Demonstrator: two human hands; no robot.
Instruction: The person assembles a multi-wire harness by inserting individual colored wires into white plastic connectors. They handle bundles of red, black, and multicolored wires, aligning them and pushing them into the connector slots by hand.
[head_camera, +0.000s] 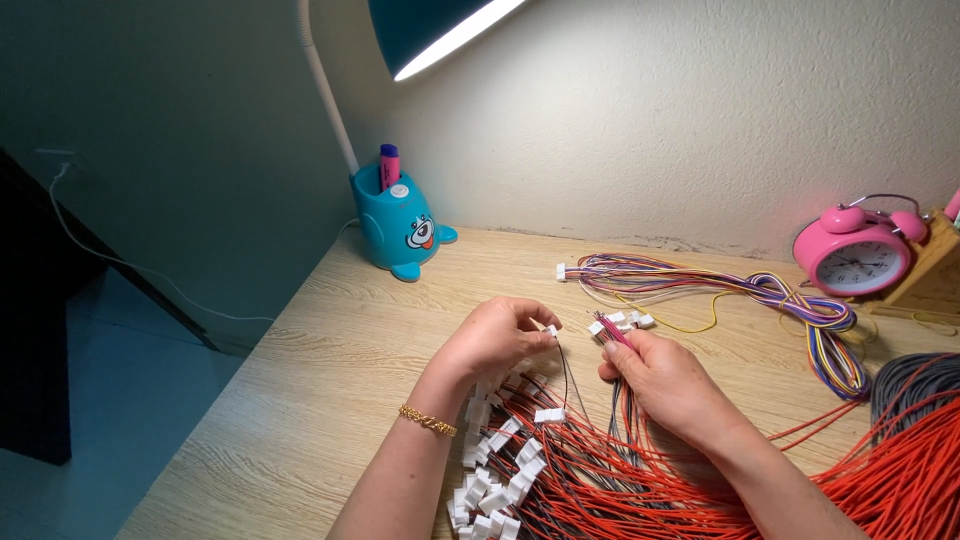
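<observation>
My left hand (495, 337) pinches a small white connector (550, 330) on a thin dark wire at its fingertips. My right hand (668, 378) grips a bundle of red and black wires (622, 338) whose white plugs (617, 321) stick out above the fingers. The two hands are close together over the wooden desk (330, 370). Below them lies a heap of red and black wires with several white connectors (500, 470).
A bundle of multicoloured wires (760, 290) lies at the back right. A blue pen holder (400, 225) with a pink marker stands at the back left under a desk lamp (440, 30). A pink alarm clock (858, 255) sits far right. The desk's left edge drops off.
</observation>
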